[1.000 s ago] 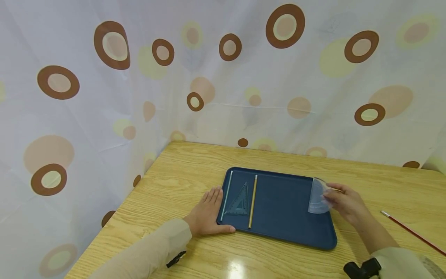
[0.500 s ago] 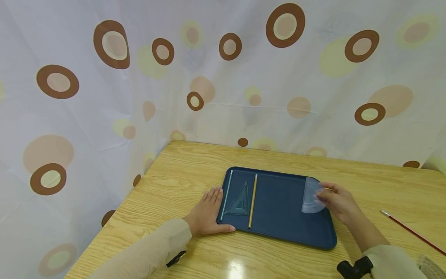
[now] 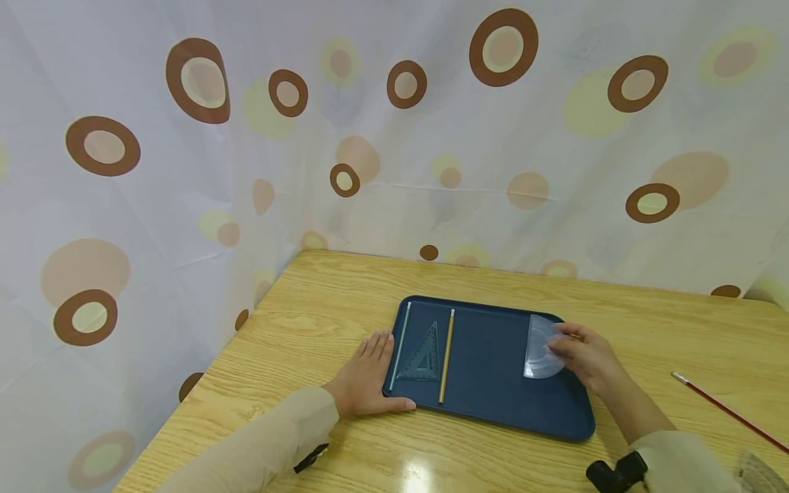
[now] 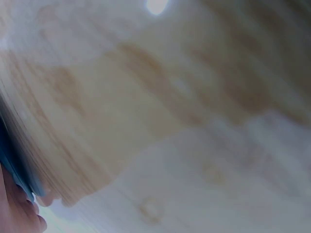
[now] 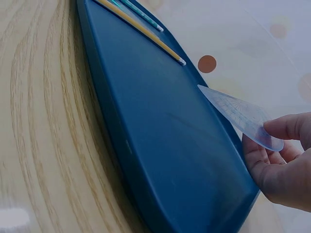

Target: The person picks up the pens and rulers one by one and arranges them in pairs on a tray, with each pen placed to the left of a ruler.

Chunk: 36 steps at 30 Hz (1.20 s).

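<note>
My right hand (image 3: pixel 585 359) pinches a clear protractor (image 3: pixel 540 349) by its curved edge, over the right part of a dark blue tray (image 3: pixel 493 383). In the right wrist view the protractor (image 5: pixel 238 114) is tilted, held between thumb and fingers above the tray. Flat on the table, my left hand (image 3: pixel 370 380) rests with spread fingers against the tray's left edge. Inside the tray's left side lie a green pencil (image 3: pixel 401 346), a clear green set square (image 3: pixel 422 356) and a yellow pencil (image 3: pixel 446 356), side by side.
A red pencil (image 3: pixel 730 411) lies on the wooden table (image 3: pixel 345 287) to the right of the tray. At the lower right corner another clear measuring tool (image 3: pixel 761 472) shows partly. A dotted curtain (image 3: pixel 394 137) hangs behind the table.
My right hand has moved left with the protractor, from the tray's right edge to further over the tray. The left hand and the tray have stayed in place.
</note>
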Each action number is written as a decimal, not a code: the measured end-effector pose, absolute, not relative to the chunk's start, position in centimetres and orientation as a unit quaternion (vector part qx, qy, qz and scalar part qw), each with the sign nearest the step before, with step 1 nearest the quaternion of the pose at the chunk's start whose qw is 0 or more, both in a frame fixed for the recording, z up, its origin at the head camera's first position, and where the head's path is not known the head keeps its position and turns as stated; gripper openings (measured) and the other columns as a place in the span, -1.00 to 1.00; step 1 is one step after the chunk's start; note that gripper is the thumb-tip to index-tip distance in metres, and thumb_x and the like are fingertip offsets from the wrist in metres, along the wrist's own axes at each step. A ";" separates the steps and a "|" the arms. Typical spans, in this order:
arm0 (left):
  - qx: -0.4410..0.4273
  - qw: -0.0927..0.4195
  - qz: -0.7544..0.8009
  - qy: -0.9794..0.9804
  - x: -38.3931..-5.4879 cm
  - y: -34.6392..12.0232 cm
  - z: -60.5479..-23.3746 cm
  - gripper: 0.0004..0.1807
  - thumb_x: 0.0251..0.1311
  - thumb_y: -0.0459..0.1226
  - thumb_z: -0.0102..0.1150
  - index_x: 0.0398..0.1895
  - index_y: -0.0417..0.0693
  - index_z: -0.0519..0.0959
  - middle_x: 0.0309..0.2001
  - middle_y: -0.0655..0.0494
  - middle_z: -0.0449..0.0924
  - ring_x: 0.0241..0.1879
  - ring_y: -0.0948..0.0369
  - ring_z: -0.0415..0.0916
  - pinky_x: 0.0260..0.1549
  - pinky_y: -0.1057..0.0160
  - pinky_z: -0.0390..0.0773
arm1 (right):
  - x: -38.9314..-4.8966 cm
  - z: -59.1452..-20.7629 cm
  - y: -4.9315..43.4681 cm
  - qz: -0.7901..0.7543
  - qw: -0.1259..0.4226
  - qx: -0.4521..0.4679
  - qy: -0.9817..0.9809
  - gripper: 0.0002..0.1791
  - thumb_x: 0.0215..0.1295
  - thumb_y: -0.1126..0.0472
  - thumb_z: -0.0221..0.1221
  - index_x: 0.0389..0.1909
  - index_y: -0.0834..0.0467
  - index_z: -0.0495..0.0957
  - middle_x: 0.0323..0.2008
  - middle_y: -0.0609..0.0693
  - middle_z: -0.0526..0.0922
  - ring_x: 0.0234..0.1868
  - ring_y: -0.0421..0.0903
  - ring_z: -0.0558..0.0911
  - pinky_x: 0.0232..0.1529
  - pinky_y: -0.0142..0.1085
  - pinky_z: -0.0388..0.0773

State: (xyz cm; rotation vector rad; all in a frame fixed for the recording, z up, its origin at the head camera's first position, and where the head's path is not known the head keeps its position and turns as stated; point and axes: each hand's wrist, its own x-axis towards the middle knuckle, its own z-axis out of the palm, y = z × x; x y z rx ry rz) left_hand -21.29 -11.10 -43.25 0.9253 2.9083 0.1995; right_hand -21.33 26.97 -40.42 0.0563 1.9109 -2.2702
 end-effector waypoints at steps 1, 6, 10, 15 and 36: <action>0.302 0.042 0.064 0.950 -21.3 -11.1 -43.3 0.24 0.00 0.50 -0.26 0.44 -0.31 -0.17 0.46 -0.23 -0.22 0.46 -0.07 -0.25 0.40 0.00 -0.06 | -21.4 -40.5 26.8 -0.762 0.087 0.021 0.642 -0.69 0.25 0.48 0.01 -0.28 -0.06 0.42 -0.47 -0.20 0.56 -0.39 -0.33 0.61 -0.30 -0.52 0.57; 0.300 0.043 0.062 0.951 -21.2 -11.1 -43.3 0.23 0.01 0.48 -0.24 0.44 -0.30 -0.18 0.47 -0.22 -0.23 0.47 -0.07 -0.25 0.40 0.00 -0.06 | -21.6 -40.7 26.3 -0.748 0.088 0.023 0.658 -0.71 0.25 0.47 0.00 -0.22 -0.03 0.38 -0.48 -0.24 0.56 -0.39 -0.36 0.59 -0.30 -0.53 0.55; 0.302 0.043 0.068 0.950 -21.1 -11.1 -43.2 0.22 0.01 0.47 -0.22 0.44 -0.31 -0.16 0.46 -0.23 -0.21 0.46 -0.08 -0.24 0.40 0.00 -0.04 | -21.7 -40.9 25.8 -0.736 0.089 0.028 0.671 -0.72 0.26 0.45 0.00 -0.15 0.02 0.34 -0.47 -0.26 0.54 -0.39 -0.37 0.57 -0.30 -0.53 0.54; 0.304 0.041 0.069 0.949 -21.2 -11.1 -43.3 0.23 0.01 0.48 -0.23 0.44 -0.31 -0.17 0.46 -0.24 -0.21 0.46 -0.09 -0.24 0.40 -0.01 -0.04 | -21.7 -41.0 25.4 -0.725 0.090 0.027 0.683 -0.73 0.27 0.43 0.01 -0.08 0.08 0.33 -0.45 -0.26 0.52 -0.38 -0.38 0.57 -0.29 -0.53 0.53; 0.298 0.046 0.067 0.951 -21.3 -11.0 -43.2 0.22 0.00 0.46 -0.17 0.44 -0.32 -0.15 0.46 -0.24 -0.19 0.46 -0.07 -0.22 0.40 0.01 -0.04 | -21.8 -41.1 23.1 -0.703 0.103 0.041 0.703 -0.54 0.25 0.41 0.05 0.15 0.36 0.19 -0.43 -0.25 0.50 -0.36 -0.38 0.53 -0.27 -0.52 0.51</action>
